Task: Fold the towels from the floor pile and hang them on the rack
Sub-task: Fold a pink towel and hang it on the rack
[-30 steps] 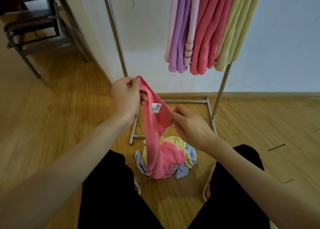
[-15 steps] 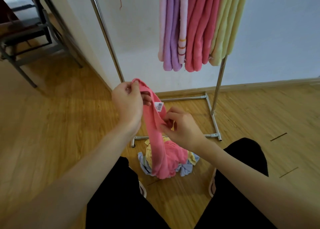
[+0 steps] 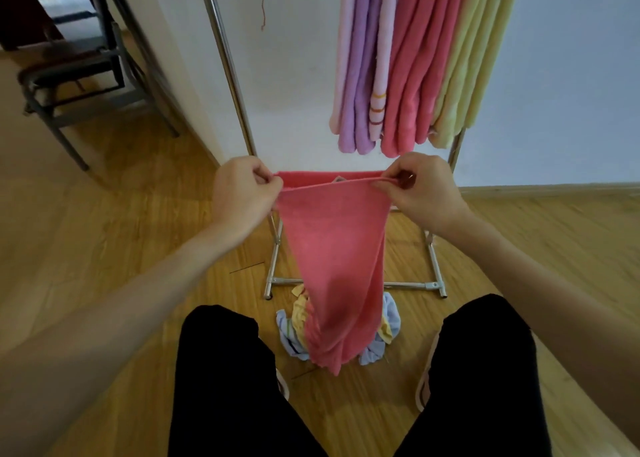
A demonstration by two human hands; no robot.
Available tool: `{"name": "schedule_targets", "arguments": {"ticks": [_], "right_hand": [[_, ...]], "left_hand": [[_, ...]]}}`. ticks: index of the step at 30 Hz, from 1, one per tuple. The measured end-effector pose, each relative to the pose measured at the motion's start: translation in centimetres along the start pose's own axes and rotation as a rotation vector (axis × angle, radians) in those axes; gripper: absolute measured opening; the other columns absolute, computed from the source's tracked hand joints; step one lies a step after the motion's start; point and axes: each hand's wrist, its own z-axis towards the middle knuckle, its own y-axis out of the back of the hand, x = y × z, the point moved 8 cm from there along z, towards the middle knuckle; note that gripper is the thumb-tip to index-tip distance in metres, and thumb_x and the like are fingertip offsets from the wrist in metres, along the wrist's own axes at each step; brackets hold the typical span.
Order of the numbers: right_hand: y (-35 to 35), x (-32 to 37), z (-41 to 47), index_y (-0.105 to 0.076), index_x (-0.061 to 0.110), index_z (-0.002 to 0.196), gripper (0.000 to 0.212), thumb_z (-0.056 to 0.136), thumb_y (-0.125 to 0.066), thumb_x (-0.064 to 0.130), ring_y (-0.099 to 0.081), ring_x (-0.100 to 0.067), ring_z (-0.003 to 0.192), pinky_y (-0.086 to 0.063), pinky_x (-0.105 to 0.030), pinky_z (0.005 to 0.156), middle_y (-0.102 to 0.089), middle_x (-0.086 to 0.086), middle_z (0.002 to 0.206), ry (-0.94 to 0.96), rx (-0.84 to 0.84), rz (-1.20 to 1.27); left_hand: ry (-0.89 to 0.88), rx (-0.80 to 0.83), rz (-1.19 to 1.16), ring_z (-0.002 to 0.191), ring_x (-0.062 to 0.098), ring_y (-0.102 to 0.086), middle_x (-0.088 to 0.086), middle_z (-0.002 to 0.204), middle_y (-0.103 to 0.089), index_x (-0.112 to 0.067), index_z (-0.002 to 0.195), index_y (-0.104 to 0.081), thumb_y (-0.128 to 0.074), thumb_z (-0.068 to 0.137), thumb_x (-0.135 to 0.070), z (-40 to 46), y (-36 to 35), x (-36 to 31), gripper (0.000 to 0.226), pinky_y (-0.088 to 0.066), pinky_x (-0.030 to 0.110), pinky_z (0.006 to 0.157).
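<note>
Towel point(image 3: 337, 249), coral pink, hangs stretched wide at top, bunched below

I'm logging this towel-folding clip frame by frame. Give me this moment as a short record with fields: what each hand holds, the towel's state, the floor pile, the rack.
left hand: pinches one top corner of the pink towel
right hand: pinches the other top corner
towel state: top edge stretched between the hands, lower end bunched over the pile
floor pile: blue and yellow towels by the rack's base
rack: purple, pink and yellow towels hang folded at its right end
</note>
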Motion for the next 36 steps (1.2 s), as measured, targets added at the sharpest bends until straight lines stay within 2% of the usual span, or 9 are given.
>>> {"name": "schedule_targets", "arguments": {"ticks": [4,8,13,15,19,24,30,33,36], "right_hand": [[3.5,1.7,2.8,-0.071,0.007,0.079,0.012,0.075,-0.079,0.015,-0.054,-0.001,0.057,-0.044,-0.014,0.058,-0.063,-0.003,0.068,0.028,-0.104,0.039],[7.0,3.1,5.3,-0.070,0.004,0.076,0.015,0.076,-0.079,0.017,-0.054,-0.017,0.055,-0.045,-0.031,0.056,-0.062,-0.011,0.062,0.030,-0.192,0.069],[10.3,4.7,7.2,-0.068,0.005,0.075,0.016,0.076,-0.079,0.017,-0.052,-0.009,0.047,-0.043,-0.023,0.050,-0.059,0.000,0.057,0.070,-0.301,0.054],[11.2,4.7,7.3,-0.063,0.010,0.077,0.016,0.075,-0.079,0.012,-0.052,-0.009,0.051,-0.045,-0.020,0.053,-0.059,-0.002,0.062,0.077,-0.320,0.089],[11.4,4.3,7.1,-0.064,0.016,0.089,0.021,0.075,-0.077,0.006,-0.057,-0.013,0.059,-0.049,-0.019,0.060,-0.062,0.001,0.069,0.096,-0.298,0.046],[10.6,4.5,6.4,-0.070,0.011,0.075,0.008,0.078,-0.072,0.004,-0.058,-0.010,0.052,-0.046,-0.014,0.050,-0.064,0.002,0.063,0.063,-0.277,0.020],[9.0,4.9,6.6,-0.068,0.020,0.074,0.015,0.079,-0.072,0.007,-0.055,0.002,0.056,-0.042,-0.005,0.055,-0.059,0.015,0.064,0.040,-0.254,-0.027],[7.6,5.0,6.3,-0.067,0.022,0.075,0.017,0.080,-0.070,0.005,-0.056,0.001,0.054,-0.041,-0.008,0.055,-0.058,0.016,0.065,0.047,-0.201,-0.015],[6.4,5.6,5.8,-0.072,0.014,0.078,0.012,0.079,-0.068,0.004,-0.054,0.002,0.060,-0.041,-0.006,0.058,-0.056,0.018,0.067,0.087,-0.169,-0.055]], "left_hand": [[-0.152,-0.086,0.065,0.056,0.009,-0.064,-0.002,0.060,-0.064,-0.011,0.075,-0.069,-0.066,0.083,-0.013,2.6,2.6,-4.0,0.008,-0.057,0.028,0.061],[-0.276,-0.166,0.064,0.060,0.009,-0.062,-0.002,0.063,-0.064,-0.014,0.072,-0.069,-0.068,0.081,-0.019,5.2,4.9,-8.4,0.010,-0.054,0.026,0.062],[-0.341,-0.237,0.045,0.061,0.013,-0.062,0.000,0.062,-0.064,-0.013,0.067,-0.067,-0.067,0.078,-0.019,7.3,6.9,-12.4,0.013,-0.055,0.030,0.061],[-0.358,-0.177,0.040,0.064,0.016,-0.064,0.002,0.066,-0.065,-0.010,0.072,-0.068,-0.067,0.078,-0.017,7.6,6.8,-12.9,0.009,-0.058,0.039,0.065],[-0.374,-0.066,0.090,0.072,0.012,-0.062,-0.004,0.073,-0.063,-0.016,0.075,-0.067,-0.068,0.079,-0.014,7.4,5.7,-13.2,0.004,-0.056,0.034,0.069],[-0.372,0.203,0.073,0.093,0.016,-0.058,-0.002,0.102,-0.052,-0.021,0.090,-0.066,-0.053,0.084,0.004,6.3,2.9,-13.3,0.029,-0.052,0.034,0.079],[-0.535,0.494,0.022,0.102,0.001,-0.053,-0.014,0.116,-0.056,-0.032,0.129,-0.053,-0.051,0.095,-0.019,1.6,0.2,-14.3,0.037,-0.042,0.013,0.085],[-0.587,0.584,0.122,0.103,-0.010,-0.047,-0.024,0.112,-0.050,-0.032,0.130,-0.053,-0.047,0.093,-0.001,0.4,-0.7,-13.0,0.049,-0.036,0.009,0.088],[-0.582,0.707,0.177,0.101,-0.012,-0.044,-0.019,0.104,-0.046,-0.023,0.119,-0.060,-0.045,0.084,0.009,-0.6,-1.3,-11.7,0.050,-0.033,0.005,0.083]]}}
